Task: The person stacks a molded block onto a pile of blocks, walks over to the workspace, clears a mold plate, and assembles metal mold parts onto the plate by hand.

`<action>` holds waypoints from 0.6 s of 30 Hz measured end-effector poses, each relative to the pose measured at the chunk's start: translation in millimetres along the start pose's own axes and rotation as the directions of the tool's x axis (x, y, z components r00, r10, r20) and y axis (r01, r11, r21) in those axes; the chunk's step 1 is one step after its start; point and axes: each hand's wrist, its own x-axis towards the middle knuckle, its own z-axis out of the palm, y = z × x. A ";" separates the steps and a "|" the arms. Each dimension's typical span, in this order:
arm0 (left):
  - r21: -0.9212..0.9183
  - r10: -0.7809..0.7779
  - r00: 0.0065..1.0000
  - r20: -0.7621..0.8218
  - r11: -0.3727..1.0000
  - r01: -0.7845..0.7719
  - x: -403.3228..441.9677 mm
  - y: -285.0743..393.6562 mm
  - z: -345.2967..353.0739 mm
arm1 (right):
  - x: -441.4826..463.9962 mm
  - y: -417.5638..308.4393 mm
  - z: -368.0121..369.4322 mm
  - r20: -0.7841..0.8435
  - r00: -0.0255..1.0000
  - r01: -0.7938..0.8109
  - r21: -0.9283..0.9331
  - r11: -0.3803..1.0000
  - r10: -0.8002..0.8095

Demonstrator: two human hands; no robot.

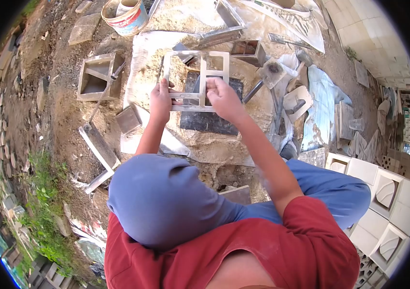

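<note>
A pale square frame [207, 54] with crossbars is held up in front of me, above a dark flat plate [205, 122] on the dusty ground sheet. My left hand [160, 98] is closed round the frame's left side near its lower corner. At the frame's right side, my right hand [222, 96] has its fingers against the bars near the middle upright. Parts of the plate show through the frame's openings.
A box-shaped mould [83, 79] stands at the left, with a bucket [127, 24] behind it. A hammer [304, 59] and blue cloth [319, 108] lie at the right. Pale blocks [409, 202] are stacked at the lower right.
</note>
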 end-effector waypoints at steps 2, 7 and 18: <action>-0.054 0.009 1.000 -0.004 0.998 -0.009 8.4 1.9 -15.6 | -10.2 -28.6 -15.6 -0.145 0.965 0.240 0.142 0.960 -0.220; -0.049 0.041 0.998 -0.044 0.998 -0.043 21.0 1.6 -51.0 | -6.4 70.2 -37.7 -0.197 0.975 0.077 -0.149 0.986 -0.106; -0.012 -0.089 0.996 -0.016 0.996 0.088 32.0 -24.0 -37.0 | 33.0 109.5 16.5 -0.008 0.977 0.208 -0.196 0.958 -0.214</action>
